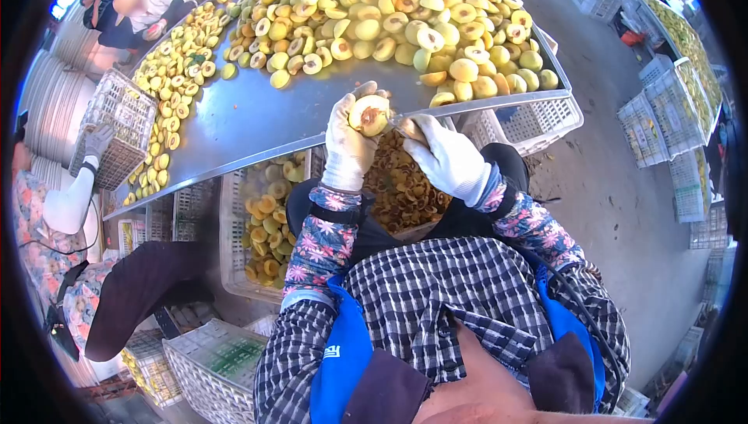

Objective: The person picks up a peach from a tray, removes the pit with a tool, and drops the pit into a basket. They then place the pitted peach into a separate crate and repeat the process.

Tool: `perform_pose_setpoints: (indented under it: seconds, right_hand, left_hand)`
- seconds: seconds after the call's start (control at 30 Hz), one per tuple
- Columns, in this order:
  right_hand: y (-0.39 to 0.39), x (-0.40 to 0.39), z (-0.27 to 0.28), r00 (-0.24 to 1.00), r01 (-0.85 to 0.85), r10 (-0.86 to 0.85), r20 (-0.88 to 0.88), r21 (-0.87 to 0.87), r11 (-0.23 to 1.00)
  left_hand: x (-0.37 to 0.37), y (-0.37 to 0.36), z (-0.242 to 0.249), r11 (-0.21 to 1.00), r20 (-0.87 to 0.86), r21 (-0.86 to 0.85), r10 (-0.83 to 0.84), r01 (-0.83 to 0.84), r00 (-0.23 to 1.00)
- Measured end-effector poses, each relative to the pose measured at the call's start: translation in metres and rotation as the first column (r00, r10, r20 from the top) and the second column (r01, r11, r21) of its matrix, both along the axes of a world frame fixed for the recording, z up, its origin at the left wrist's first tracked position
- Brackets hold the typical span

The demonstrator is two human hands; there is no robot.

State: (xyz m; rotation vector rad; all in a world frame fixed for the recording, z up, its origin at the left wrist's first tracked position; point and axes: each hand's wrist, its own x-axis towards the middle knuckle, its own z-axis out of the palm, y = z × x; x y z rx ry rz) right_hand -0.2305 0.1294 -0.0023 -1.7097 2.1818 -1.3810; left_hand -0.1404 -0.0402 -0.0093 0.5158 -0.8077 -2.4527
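My left hand (pixel 351 139), in a white glove, holds a halved yellow fruit (pixel 369 115) with its brown-centred cut face turned up. Close on its right, my right hand (pixel 448 155), gloved too, has its fingers curled together around something small at the fruit's edge, which I cannot make out. Both hands are above the near edge of a metal table (pixel 257 116). A large pile of halved fruit (pixel 389 11) covers the table's far part. Beneath my hands, between my knees, lie many brown pits and scraps (pixel 401 182).
A crate of fruit halves (pixel 234 268) stands left of my legs. A co-worker's gloved hand (pixel 99 140) rests at a crate (pixel 123 124) on the left. Another person (pixel 144 7) sits at the far left. Stacked crates (pixel 662 116) stand at the right.
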Motion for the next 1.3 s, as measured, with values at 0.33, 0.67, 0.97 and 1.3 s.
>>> perform_pose_setpoints:
  seconds: [0.33,0.67,0.97,1.3]
  right_hand:
    - [-0.020,0.017,-0.022,0.993,-0.016,0.026,0.113,-0.089,0.996]
    - [-0.006,0.011,-0.009,0.983,-0.145,0.134,0.122,0.086,0.986]
    - [-0.004,0.004,-0.006,0.906,-0.277,0.188,0.380,0.196,0.941]
    - [0.005,0.010,-0.003,-0.029,-0.501,0.164,0.986,-0.156,0.851]
  left_hand:
    - [-0.010,0.034,-0.005,0.917,-0.075,-0.281,0.275,-0.285,0.959]
    - [-0.002,0.028,-0.005,0.960,0.008,-0.229,0.169,-0.163,0.986]
    - [-0.002,0.042,0.012,0.954,-0.006,-0.234,0.193,-0.189,0.981]
    - [0.000,0.043,0.010,0.994,0.113,-0.107,0.001,0.011,0.994]
